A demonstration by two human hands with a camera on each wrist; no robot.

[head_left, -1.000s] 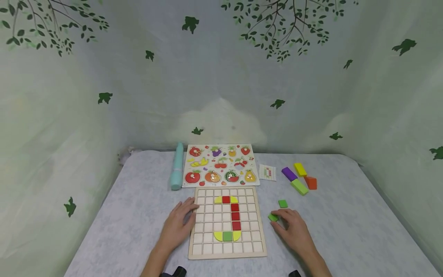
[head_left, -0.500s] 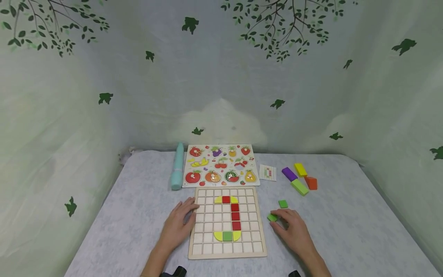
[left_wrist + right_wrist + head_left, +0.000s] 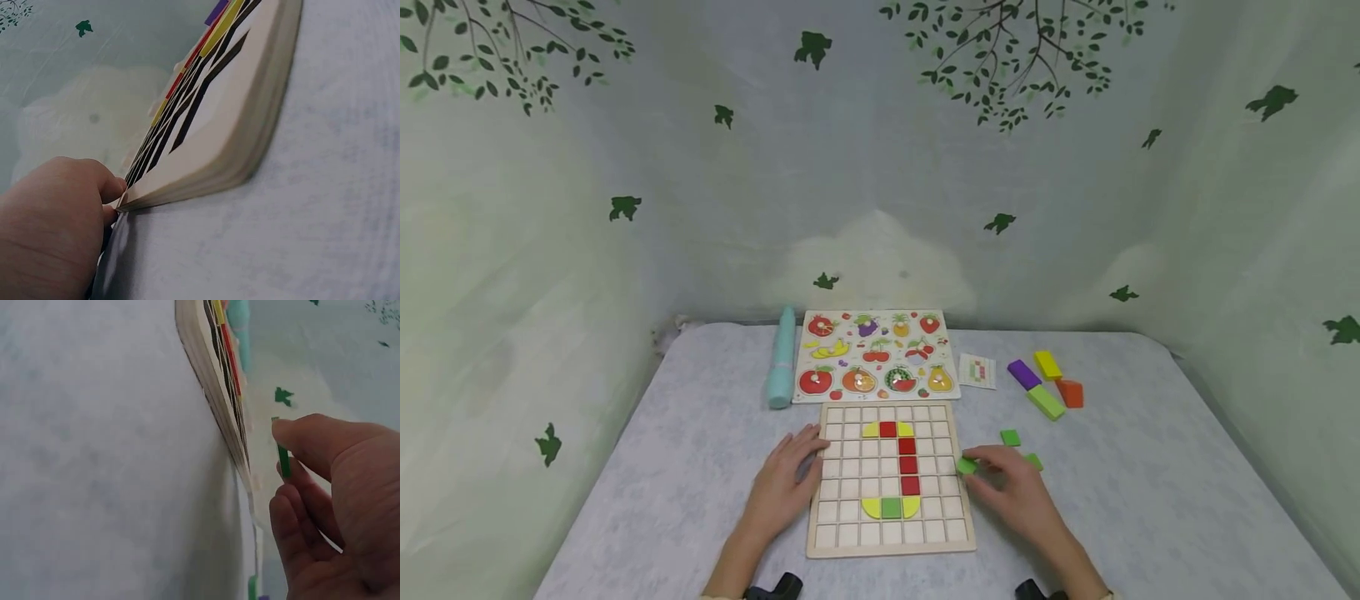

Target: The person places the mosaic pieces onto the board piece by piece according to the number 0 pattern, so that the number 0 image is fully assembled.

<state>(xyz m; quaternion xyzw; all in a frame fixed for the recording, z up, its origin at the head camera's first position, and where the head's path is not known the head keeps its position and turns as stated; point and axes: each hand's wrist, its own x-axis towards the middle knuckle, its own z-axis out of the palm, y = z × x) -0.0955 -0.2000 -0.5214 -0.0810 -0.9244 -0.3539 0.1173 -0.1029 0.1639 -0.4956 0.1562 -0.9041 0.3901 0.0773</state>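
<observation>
A wooden grid board [image 3: 842, 537] holds red, yellow and green tiles [image 3: 891, 508] in a hooked outline. My left hand [image 3: 781, 479] rests along its left edge, fingers loosely extended, fingertips at the frame. In the left wrist view, the thumb of my left hand [image 3: 56, 219] is close against the board's side. Between thumb and fingertip, my right hand [image 3: 1018, 492] pinches a green square tile [image 3: 966, 466] near the board's right edge. Seen from the right wrist, that green tile [image 3: 284, 456] is held edge-on. Two loose green tiles, one [image 3: 1011, 437] farther back and one [image 3: 1034, 461] partly behind the hand, lie on the table.
Behind the board lies a fruit puzzle [image 3: 876, 354], with a rolled teal item [image 3: 782, 358] at its left and a small pattern card [image 3: 977, 372] at its right. Purple [image 3: 1024, 374], yellow [image 3: 1047, 365], orange [image 3: 1071, 393] and light green blocks [image 3: 1046, 402] lie farther right.
My right hand has moved left toward the board with a pinched green tile. Another green tile now shows behind that hand. My left hand has stayed at the board's left edge.
</observation>
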